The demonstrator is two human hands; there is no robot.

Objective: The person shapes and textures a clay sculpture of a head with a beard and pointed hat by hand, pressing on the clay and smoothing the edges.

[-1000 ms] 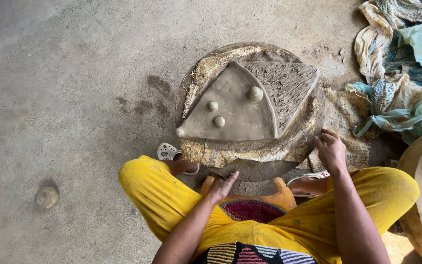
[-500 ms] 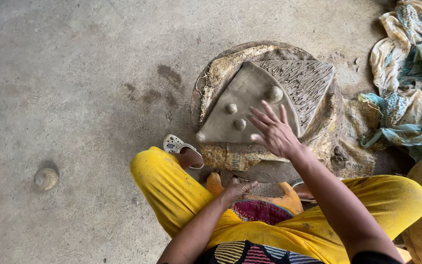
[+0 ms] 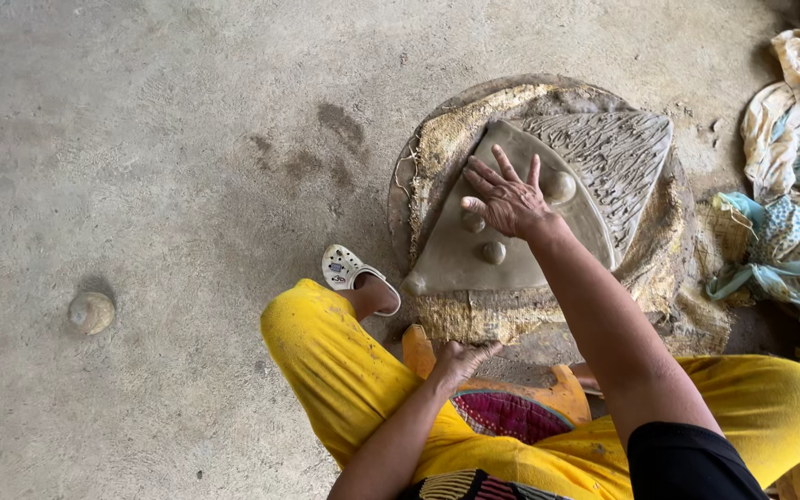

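A wet grey clay slab (image 3: 474, 250), triangular with a curved edge, lies on a round board covered with sacking (image 3: 437, 148). Small clay balls (image 3: 493, 252) sit on its smooth part, and a ridged, combed section (image 3: 613, 157) fills its right side. My right hand (image 3: 508, 199) lies flat on the smooth clay, fingers spread, next to the balls. My left hand (image 3: 460, 356) rests with fingers spread on the orange stool edge between my legs in yellow trousers. It holds nothing.
A white clog (image 3: 349, 270) is on my left foot beside the board. Crumpled patterned cloths (image 3: 789, 213) are heaped at the right edge. A small rounded lump (image 3: 91, 312) lies on the concrete floor at the left.
My right hand has reached from the board's near right edge onto the clay slab and now presses flat on it. The view has shifted so the board sits further right.
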